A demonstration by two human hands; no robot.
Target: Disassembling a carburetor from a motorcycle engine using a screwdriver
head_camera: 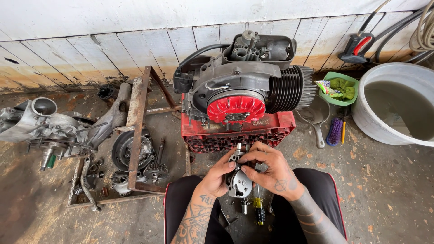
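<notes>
I hold a small metal carburettor part (238, 177) with both hands, left hand (217, 178) and right hand (271, 174), fingers closed round it. Engine (246, 90) sits on red crate (235, 133); screwdriver (259, 208) lies unused on floor (384, 190).

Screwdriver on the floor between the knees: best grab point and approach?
Take the screwdriver by its yellow-and-black handle, from above. It lies flat with the handle toward the person, clear below both hands; its shaft runs up under the metal part they hold.
</notes>
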